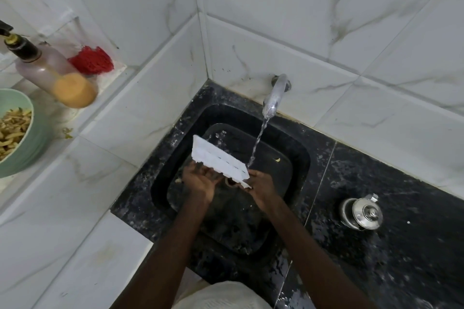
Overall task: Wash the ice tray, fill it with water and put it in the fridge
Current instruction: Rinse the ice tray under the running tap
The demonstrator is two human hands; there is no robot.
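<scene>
Reached forward with both bare forearms; left hand [200, 180] cupped palm-up with fingers [213, 175] curled, right hand [261, 187] pinched shut, wrists angled inward.

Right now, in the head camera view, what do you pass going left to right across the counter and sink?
Green bowl → soap bottle → red scrubber → left hand → ice tray → tap → steel pot.

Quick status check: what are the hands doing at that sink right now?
Left hand and right hand both grip the white ice tray, tilted over the black sink. Tap running, stream landing at tray's right end. Nothing blocking.
</scene>
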